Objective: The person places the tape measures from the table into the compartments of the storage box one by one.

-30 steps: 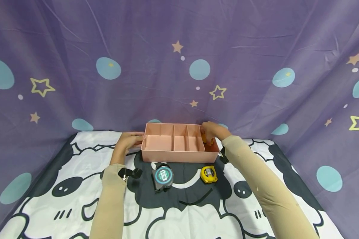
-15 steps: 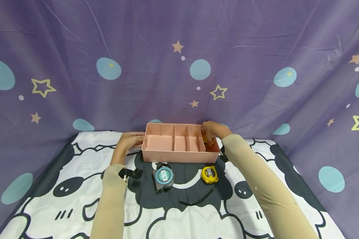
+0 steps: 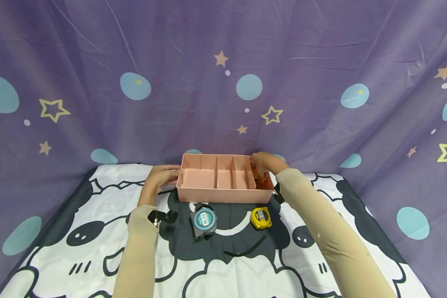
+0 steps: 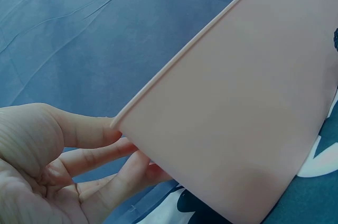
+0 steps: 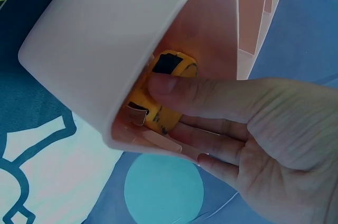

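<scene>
A pink divided storage box (image 3: 223, 195) stands at the far side of the cloth. My left hand (image 3: 161, 177) holds its left end; in the left wrist view the thumb lies at the rim's corner and the fingers rest against the outside of the end wall. My right hand (image 3: 265, 162) reaches into the right-end compartment. There it grips a yellow tape measure (image 5: 171, 115) between thumb and fingers, as the right wrist view shows. In front of the box lie a grey tape measure with a blue ring (image 3: 203, 221) and a second yellow tape measure (image 3: 261, 218).
A cartoon-print cloth (image 3: 193, 275) in black and white covers the table. Close behind the box hangs a purple curtain (image 3: 193, 111) with stars and dots. Upright dividers (image 3: 217, 171) split the box's inside into compartments.
</scene>
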`<control>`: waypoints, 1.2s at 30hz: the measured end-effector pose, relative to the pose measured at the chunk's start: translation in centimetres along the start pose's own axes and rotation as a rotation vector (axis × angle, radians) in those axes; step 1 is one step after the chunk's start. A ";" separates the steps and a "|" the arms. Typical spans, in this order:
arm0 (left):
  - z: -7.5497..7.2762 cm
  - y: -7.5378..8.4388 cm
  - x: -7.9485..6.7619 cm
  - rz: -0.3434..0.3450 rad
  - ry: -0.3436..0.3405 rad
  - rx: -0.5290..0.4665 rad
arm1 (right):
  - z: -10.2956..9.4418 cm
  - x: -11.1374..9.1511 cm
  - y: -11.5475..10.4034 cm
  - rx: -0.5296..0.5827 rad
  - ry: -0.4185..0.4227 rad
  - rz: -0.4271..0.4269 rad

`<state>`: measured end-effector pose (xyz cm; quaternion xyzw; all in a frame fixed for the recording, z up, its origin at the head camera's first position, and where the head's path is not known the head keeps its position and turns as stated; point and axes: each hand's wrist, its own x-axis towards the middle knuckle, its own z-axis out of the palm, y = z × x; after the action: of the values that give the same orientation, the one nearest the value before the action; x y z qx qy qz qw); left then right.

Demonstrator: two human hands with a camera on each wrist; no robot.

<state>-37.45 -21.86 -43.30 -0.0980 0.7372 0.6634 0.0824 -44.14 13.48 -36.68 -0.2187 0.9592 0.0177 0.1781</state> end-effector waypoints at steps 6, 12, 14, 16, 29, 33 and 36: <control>0.1 0.0 0.0 -0.011 0.010 0.000 | 0.3 0.3 0.2 -0.011 -0.005 -0.009; 0.1 0.1 -0.1 -0.011 0.010 -0.006 | 0.4 0.6 0.3 -0.038 -0.014 -0.020; 0.1 0.0 -0.1 -0.010 0.010 -0.009 | 0.4 0.7 0.4 -0.037 -0.017 -0.027; 0.1 0.0 -0.1 -0.010 0.011 -0.008 | 0.4 0.8 0.4 -0.033 -0.021 -0.026; 0.0 0.0 -0.1 -0.007 0.007 0.005 | 0.7 0.4 -0.1 0.048 -0.037 0.034; 0.0 0.0 -0.1 -0.005 -0.001 0.012 | 0.7 0.1 -0.1 0.050 -0.029 0.029; 0.0 -0.1 -0.1 -0.003 -0.003 0.009 | 0.8 0.2 -0.1 0.056 -0.030 0.034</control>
<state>-37.36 -21.81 -43.34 -0.0975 0.7400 0.6600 0.0850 -43.95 13.40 -37.49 -0.1972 0.9601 -0.0030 0.1982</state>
